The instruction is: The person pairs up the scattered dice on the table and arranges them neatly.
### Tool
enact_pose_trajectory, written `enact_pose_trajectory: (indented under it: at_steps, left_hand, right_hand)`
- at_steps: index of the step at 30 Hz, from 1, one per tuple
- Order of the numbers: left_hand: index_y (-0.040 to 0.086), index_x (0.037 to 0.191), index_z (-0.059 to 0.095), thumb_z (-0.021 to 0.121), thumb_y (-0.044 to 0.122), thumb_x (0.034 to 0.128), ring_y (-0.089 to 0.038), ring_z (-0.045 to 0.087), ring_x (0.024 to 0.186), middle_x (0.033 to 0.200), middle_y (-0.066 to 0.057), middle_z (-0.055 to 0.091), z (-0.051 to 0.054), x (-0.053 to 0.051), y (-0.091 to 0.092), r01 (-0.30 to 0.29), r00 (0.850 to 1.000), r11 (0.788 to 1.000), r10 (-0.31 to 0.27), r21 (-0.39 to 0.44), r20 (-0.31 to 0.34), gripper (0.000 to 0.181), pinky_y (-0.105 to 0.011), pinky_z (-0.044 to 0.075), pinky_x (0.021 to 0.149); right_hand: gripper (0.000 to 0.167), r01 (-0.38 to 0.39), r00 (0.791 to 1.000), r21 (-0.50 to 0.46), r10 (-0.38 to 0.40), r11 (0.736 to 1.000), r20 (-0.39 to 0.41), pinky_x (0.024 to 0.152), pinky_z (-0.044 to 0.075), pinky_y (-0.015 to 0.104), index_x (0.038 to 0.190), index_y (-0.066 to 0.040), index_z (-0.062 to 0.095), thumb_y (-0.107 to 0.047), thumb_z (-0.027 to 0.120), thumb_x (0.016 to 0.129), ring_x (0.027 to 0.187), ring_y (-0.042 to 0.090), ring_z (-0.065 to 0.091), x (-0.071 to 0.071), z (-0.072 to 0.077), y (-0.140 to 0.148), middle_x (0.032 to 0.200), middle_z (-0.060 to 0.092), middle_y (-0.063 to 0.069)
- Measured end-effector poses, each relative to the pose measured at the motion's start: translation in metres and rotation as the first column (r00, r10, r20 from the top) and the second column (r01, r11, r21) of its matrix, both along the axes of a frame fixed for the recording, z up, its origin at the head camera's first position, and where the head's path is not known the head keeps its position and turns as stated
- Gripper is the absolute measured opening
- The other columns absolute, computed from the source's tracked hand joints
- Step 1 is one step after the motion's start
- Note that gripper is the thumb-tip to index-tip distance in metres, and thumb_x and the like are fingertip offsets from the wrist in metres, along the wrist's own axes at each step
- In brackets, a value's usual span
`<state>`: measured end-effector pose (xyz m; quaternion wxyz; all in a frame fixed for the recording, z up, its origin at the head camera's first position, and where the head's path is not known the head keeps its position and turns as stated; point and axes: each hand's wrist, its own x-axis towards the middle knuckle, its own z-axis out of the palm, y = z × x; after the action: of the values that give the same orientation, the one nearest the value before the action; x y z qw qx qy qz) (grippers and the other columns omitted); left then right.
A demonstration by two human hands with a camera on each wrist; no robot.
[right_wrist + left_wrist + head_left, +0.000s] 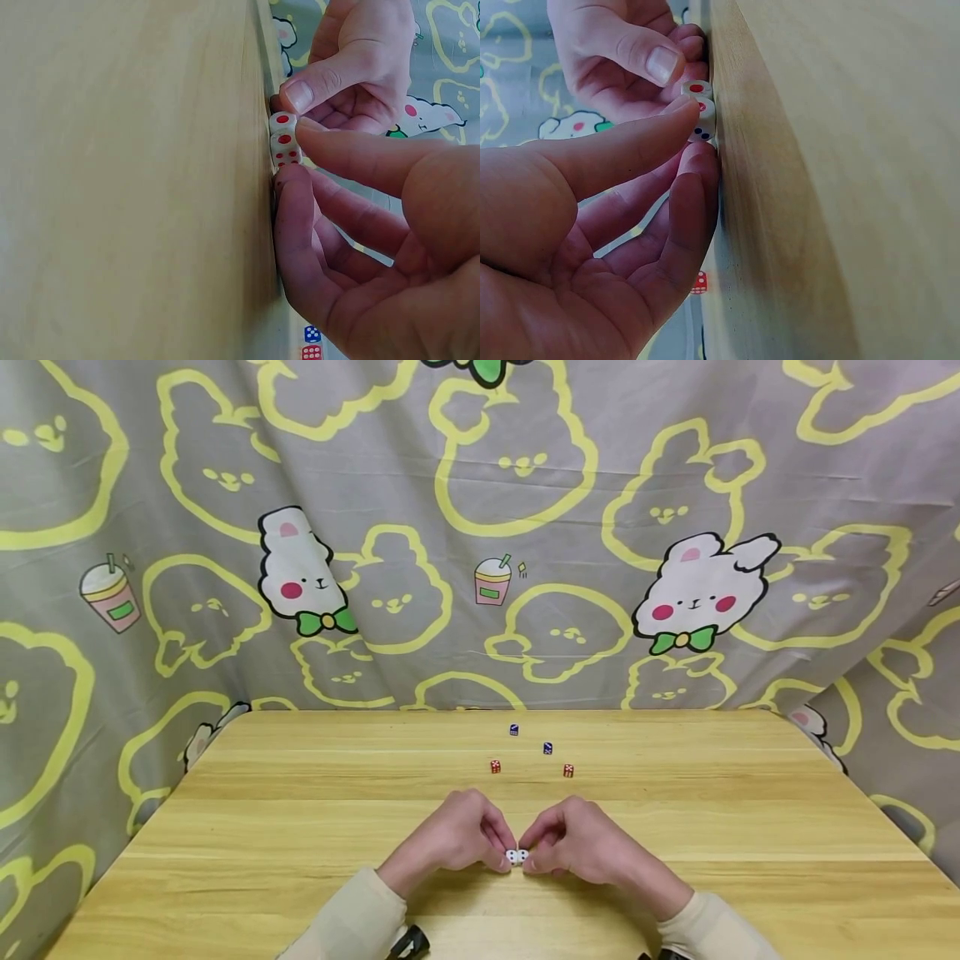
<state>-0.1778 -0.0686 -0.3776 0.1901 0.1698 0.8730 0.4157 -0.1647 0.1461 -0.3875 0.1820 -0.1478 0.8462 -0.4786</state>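
Note:
Two white dice sit side by side on the wooden table, touching or nearly so. My left hand (468, 833) pinches the left white die (512, 857) between thumb and fingers. From the other side, my right hand (573, 842) pinches the right white die (523, 856) the same way. In the left wrist view, the near white die (702, 129) shows blue pips on its side. Red pips cover the side of the near white die (286, 154) in the right wrist view. Fingertips hide the dice's outer faces.
Beyond the hands lie two red dice, one left (495, 767) and one right (568, 771). Farther back are two blue dice, a nearer one (547, 748) and a farther one (513, 729). A patterned grey curtain (405, 485) hangs behind the wooden table (262, 827).

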Motion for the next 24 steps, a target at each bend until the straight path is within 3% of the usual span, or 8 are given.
enact_pose_trajectory:
  at_steps: [7,12,24]
  left_hand:
    - [0.010,0.077,0.079,0.093,-0.003,0.0732,-0.010,0.065,0.065,0.069,0.000,0.073,0.000,-0.001,0.000,0.004,1.000,1.000,-0.004,-0.005,-0.007,0.019,-0.023,0.050,0.063]
    - [0.009,0.077,0.079,0.093,-0.003,0.0733,-0.011,0.065,0.065,0.069,-0.001,0.073,0.000,0.000,-0.001,0.001,1.000,1.000,-0.001,-0.001,0.002,0.019,-0.023,0.050,0.063]
    - [0.009,0.078,0.079,0.093,-0.003,0.0733,-0.010,0.065,0.065,0.069,-0.001,0.073,0.000,0.000,-0.001,0.012,1.000,1.000,-0.012,0.014,-0.008,0.019,-0.023,0.050,0.061]
  right_hand:
    - [0.027,0.024,0.998,0.044,-0.022,0.999,-0.051,0.059,0.048,0.024,0.103,-0.006,0.079,-0.015,0.092,0.081,0.070,0.014,0.060,-0.005,0.007,0.006,0.077,0.068,0.001]
    - [0.026,0.080,0.993,0.047,-0.076,0.996,-0.092,0.062,0.050,0.024,0.106,-0.005,0.079,-0.014,0.089,0.084,0.077,0.016,0.063,-0.009,0.014,0.011,0.085,0.071,0.002]
    - [0.028,0.211,0.957,0.083,-0.189,0.974,-0.222,0.072,0.053,0.024,0.114,-0.007,0.079,-0.018,0.086,0.089,0.083,0.013,0.067,-0.020,0.024,0.022,0.090,0.075,-0.001]
